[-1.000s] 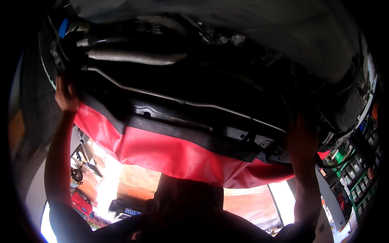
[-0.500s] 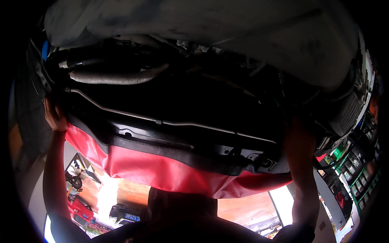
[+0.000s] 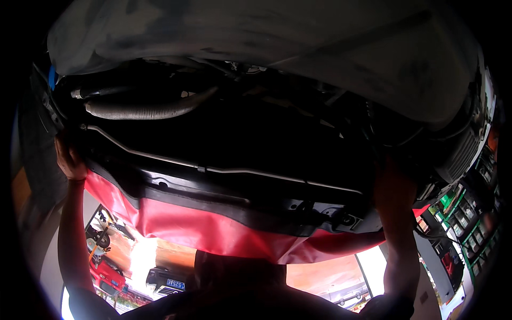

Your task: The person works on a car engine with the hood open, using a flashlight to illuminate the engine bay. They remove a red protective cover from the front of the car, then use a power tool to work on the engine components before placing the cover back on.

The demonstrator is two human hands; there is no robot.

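Along the left edge of a dark engine bay, my left hand (image 3: pixel 71 161) lies with its fingers stretched out against the black bodywork, just above the corner of a red cover (image 3: pixel 197 221). My right hand (image 3: pixel 392 184) reaches up past the right end of the cover into deep shadow; its fingers are hidden. The cover hangs in folds along the near side, its black edge strip (image 3: pixel 213 209) against a shiny black crossmember (image 3: pixel 181 185). Behind that runs a thin metal pipe (image 3: pixel 240 171). Farther in, at the left, is a ribbed grey hose (image 3: pixel 141 111).
A broad dark grey curved panel (image 3: pixel 256 37) spans the far side. A ribbed black part (image 3: pixel 460 154) sits at the right. Beyond it are green racks (image 3: pixel 472 234) with small items. Below, upside down, appear a dark car (image 3: pixel 166 280) and a red vehicle (image 3: pixel 109 277).
The engine bay, pipe and hose have shifted slightly left and down in the picture, and the grey panel comes lower. Both hands keep nearly the same places.
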